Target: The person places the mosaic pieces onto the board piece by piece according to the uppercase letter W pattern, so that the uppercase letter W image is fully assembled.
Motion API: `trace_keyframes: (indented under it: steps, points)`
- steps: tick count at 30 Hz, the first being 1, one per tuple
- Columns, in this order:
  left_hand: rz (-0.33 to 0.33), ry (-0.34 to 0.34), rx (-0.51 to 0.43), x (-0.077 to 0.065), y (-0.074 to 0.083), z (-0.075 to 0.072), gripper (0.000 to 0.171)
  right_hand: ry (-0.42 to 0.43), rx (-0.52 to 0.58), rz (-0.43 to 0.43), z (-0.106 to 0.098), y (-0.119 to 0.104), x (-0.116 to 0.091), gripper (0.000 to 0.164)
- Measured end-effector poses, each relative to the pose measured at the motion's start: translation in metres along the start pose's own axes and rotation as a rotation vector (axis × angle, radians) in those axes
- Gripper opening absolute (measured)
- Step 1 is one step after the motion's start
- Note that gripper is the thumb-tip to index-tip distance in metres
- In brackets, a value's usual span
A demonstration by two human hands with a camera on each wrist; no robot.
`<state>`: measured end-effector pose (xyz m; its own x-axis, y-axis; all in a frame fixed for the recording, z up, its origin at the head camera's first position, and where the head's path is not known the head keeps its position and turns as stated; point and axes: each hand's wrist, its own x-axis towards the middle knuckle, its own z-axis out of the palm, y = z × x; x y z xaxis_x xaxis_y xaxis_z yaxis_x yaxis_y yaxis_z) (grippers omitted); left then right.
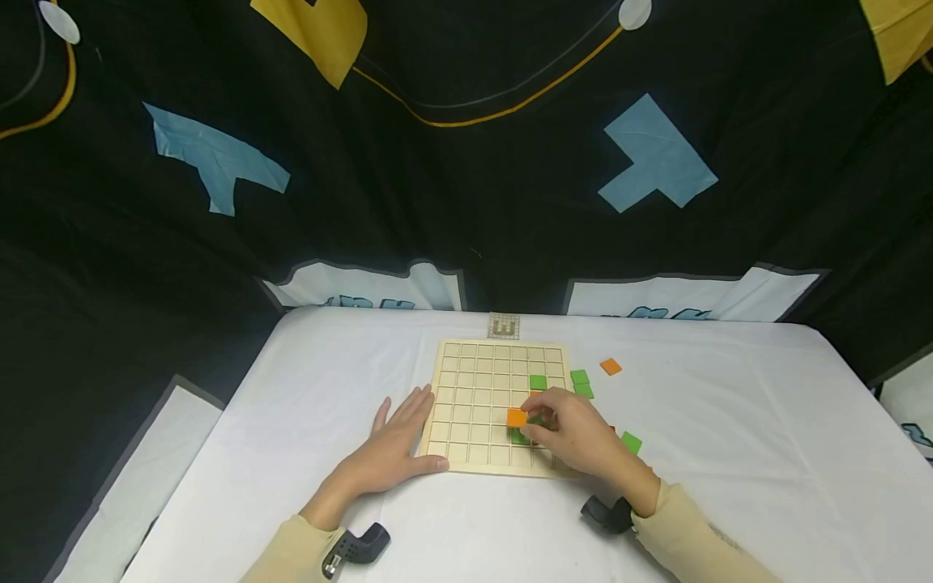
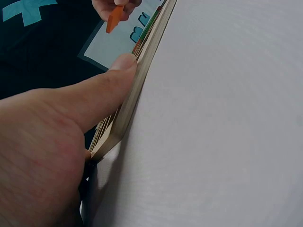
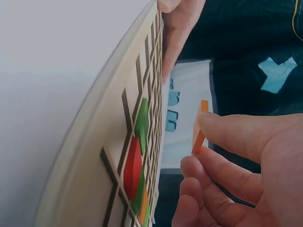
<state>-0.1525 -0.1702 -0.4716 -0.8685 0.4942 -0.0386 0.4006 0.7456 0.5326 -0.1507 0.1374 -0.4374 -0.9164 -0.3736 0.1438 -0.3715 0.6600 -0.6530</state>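
Just above the wooden grid board point(image 1: 466, 389), the right hand point(image 1: 586, 433) pinches an orange tile point(image 1: 517, 418); the left hand point(image 1: 389, 453), fingers spread, touches the board's left edge. Green tiles point(image 1: 538, 382) and a red tile point(image 3: 132, 170) occupy compartments; a loose green piece point(image 1: 631, 442) lies to the right.

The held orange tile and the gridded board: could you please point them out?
Held orange tile point(image 1: 517, 418), head view: middle of its visible face.
Gridded board point(image 1: 482, 396), head view: bare square near its middle.
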Motion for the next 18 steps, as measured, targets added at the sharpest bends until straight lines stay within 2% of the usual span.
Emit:
trace_keyframes:
  steps: [18]
  points:
    - [-0.006, -0.003, -0.004, -0.001, -0.001, 0.0, 0.107, -0.053, -0.075, 0.018, 0.02, -0.004, 0.01, 0.016]
